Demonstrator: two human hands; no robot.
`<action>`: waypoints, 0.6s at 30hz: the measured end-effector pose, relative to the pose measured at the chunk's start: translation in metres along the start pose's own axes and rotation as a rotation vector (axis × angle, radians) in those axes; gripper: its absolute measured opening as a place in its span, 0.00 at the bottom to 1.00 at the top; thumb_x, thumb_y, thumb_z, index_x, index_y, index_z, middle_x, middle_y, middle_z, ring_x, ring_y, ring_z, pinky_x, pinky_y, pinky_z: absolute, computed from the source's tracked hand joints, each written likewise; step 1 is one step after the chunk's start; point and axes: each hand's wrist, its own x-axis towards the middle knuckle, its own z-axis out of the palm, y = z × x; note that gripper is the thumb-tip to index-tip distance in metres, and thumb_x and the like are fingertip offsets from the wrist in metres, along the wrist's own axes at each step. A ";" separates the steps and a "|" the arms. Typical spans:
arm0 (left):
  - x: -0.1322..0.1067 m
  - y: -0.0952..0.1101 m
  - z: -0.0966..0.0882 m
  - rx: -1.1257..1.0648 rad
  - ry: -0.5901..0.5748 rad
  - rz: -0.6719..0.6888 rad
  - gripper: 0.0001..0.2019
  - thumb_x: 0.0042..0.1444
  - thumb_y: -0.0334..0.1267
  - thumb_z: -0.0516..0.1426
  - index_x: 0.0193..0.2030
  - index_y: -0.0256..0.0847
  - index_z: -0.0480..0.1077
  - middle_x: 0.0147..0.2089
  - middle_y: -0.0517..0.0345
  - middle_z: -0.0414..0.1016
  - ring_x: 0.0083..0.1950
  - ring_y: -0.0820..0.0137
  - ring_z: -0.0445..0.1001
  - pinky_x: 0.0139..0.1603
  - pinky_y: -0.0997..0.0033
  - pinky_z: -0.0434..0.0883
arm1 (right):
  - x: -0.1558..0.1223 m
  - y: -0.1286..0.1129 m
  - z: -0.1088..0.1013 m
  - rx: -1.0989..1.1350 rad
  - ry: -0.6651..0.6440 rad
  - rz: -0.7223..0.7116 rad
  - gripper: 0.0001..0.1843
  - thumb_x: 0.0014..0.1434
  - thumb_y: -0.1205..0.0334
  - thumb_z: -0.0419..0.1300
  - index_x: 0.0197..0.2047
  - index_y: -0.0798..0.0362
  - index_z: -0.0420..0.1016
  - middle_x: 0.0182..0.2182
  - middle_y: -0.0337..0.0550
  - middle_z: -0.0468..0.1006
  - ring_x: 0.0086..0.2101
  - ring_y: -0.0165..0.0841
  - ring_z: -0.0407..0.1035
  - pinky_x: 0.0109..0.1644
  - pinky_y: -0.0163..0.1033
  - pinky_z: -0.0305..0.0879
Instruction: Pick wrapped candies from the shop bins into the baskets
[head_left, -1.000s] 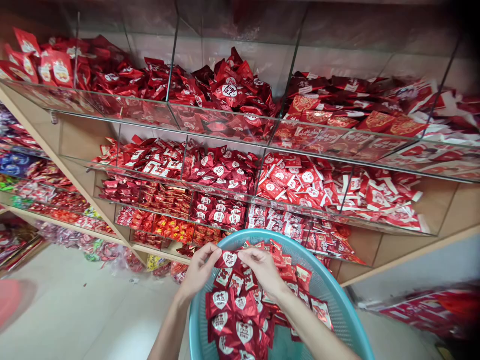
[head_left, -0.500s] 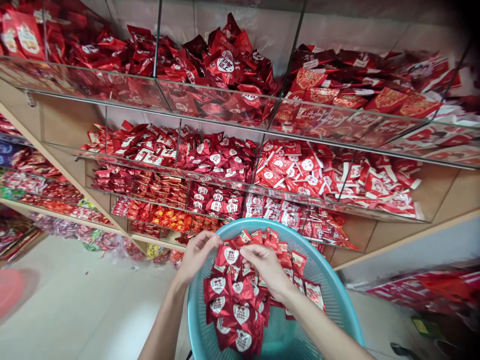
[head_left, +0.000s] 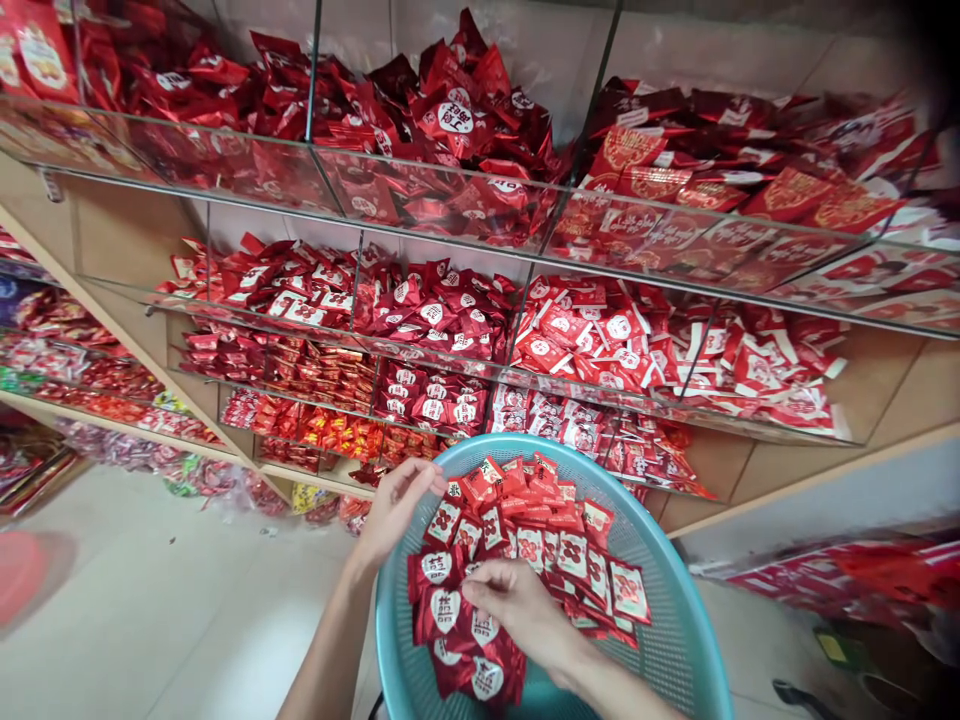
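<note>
A teal mesh basket (head_left: 660, 620) sits below me, holding several red foil candy packets (head_left: 555, 545). My left hand (head_left: 397, 505) is at the basket's left rim, fingers curled together; whether it holds anything I cannot make out. My right hand (head_left: 510, 605) reaches down into the pile, fingers bent over the dark red packets with white heart labels (head_left: 442, 610). I cannot see what it grips.
Glass-fronted shelf bins (head_left: 480, 330) full of red candy packets rise in front of me. More mixed sweets (head_left: 90, 380) fill the shelves on the left. Pale floor (head_left: 150, 620) lies at the lower left. Red packaging (head_left: 847, 580) lies at the right.
Both hands held one heart-labelled packet above the pile. That packet is no longer between them; my right hand has dropped lower into the basket, my left has stayed by the rim.
</note>
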 end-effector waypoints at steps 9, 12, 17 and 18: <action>-0.001 -0.002 -0.001 -0.027 0.016 -0.011 0.14 0.57 0.47 0.52 0.38 0.38 0.70 0.33 0.55 0.76 0.39 0.67 0.73 0.45 0.70 0.66 | 0.011 0.016 0.005 -0.315 0.157 -0.162 0.15 0.49 0.49 0.61 0.22 0.53 0.74 0.19 0.37 0.71 0.22 0.28 0.61 0.27 0.33 0.53; -0.001 -0.003 -0.002 -0.028 0.007 -0.025 0.14 0.57 0.48 0.52 0.38 0.38 0.70 0.33 0.56 0.76 0.39 0.67 0.73 0.45 0.70 0.66 | 0.010 -0.002 -0.003 -0.489 0.221 -0.268 0.16 0.53 0.49 0.58 0.22 0.51 0.73 0.21 0.38 0.73 0.24 0.30 0.63 0.29 0.35 0.53; -0.001 -0.004 -0.002 -0.037 -0.003 -0.017 0.14 0.57 0.48 0.52 0.38 0.39 0.70 0.33 0.56 0.75 0.38 0.67 0.73 0.44 0.70 0.66 | 0.018 -0.085 -0.018 -0.615 0.288 -0.495 0.19 0.58 0.49 0.53 0.22 0.50 0.72 0.22 0.39 0.72 0.24 0.31 0.62 0.30 0.36 0.52; -0.002 -0.004 -0.002 -0.036 -0.004 -0.006 0.14 0.58 0.48 0.52 0.38 0.39 0.70 0.33 0.56 0.75 0.38 0.67 0.72 0.44 0.70 0.66 | 0.022 -0.105 -0.019 -0.635 0.301 -0.575 0.18 0.58 0.50 0.52 0.23 0.49 0.73 0.22 0.39 0.72 0.24 0.31 0.62 0.30 0.36 0.52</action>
